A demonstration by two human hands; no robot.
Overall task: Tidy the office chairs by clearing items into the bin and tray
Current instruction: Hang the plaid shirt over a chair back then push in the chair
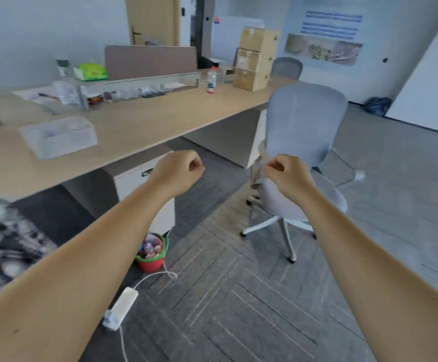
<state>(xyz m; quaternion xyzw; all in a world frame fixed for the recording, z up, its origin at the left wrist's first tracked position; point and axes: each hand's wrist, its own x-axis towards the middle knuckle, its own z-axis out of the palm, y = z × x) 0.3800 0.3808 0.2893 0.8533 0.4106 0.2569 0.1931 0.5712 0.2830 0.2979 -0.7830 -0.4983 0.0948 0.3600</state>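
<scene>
A grey mesh office chair (pixel 306 121) on a white wheeled base stands right of centre, its seat showing nothing on it. A small red and green bin (pixel 151 254) full of crumpled scraps sits on the carpet under the desk. On the desk at the left rests a clear plastic tray (pixel 58 137) with small items inside. My left hand (pixel 178 171) hovers in front of the desk edge, fingers curled shut, nothing visible in it. My right hand (pixel 288 173) is curled shut just in front of the chair's seat, and nothing shows in it either.
A long wooden desk (pixel 144 126) carries a shelf riser, a bottle (pixel 211 81), a green pack and cardboard boxes (pixel 255 58). A white drawer unit (pixel 144 186) stands beneath it. A white power strip (pixel 121 307) with its cable lies on the carpet. A second chair (pixel 287 66) stands farther back.
</scene>
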